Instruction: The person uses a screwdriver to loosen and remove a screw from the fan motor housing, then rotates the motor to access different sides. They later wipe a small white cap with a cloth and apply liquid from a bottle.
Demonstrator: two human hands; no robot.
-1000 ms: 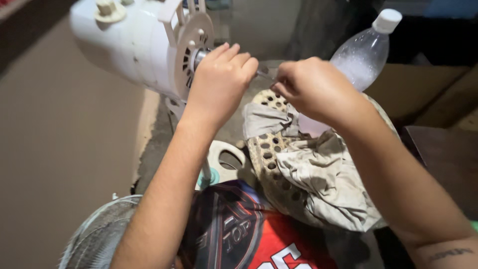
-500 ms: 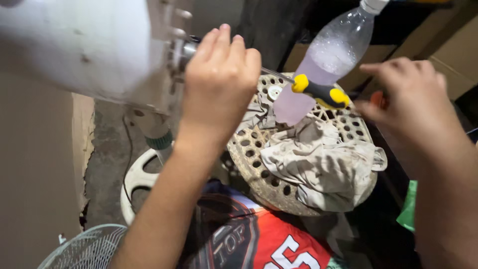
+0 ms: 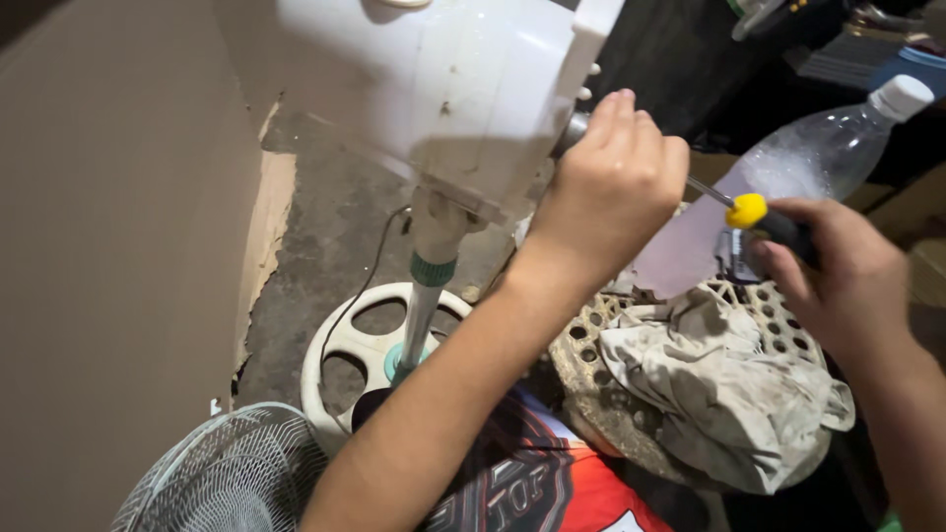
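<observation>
A white fan motor housing [image 3: 434, 79] stands on a pole above its round white base [image 3: 340, 345]. My left hand [image 3: 606, 187] is closed around the metal shaft at the front of the housing. In my right hand [image 3: 847, 276] I grip a screwdriver with a yellow and black handle [image 3: 764, 219]; its thin metal shank points left toward my left hand. The tip is hidden behind my left fingers.
A plastic bottle [image 3: 788, 167] with a white cap lies tilted at the right. Below it a dirty grey rag [image 3: 719, 384] rests on a perforated round stool [image 3: 591, 374]. A white wire fan guard [image 3: 227, 473] lies at the lower left by a brown wall [image 3: 108, 246].
My right hand has picked up the screwdriver that lay on the stool and brought it toward the fan shaft. My left hand stays on the shaft.
</observation>
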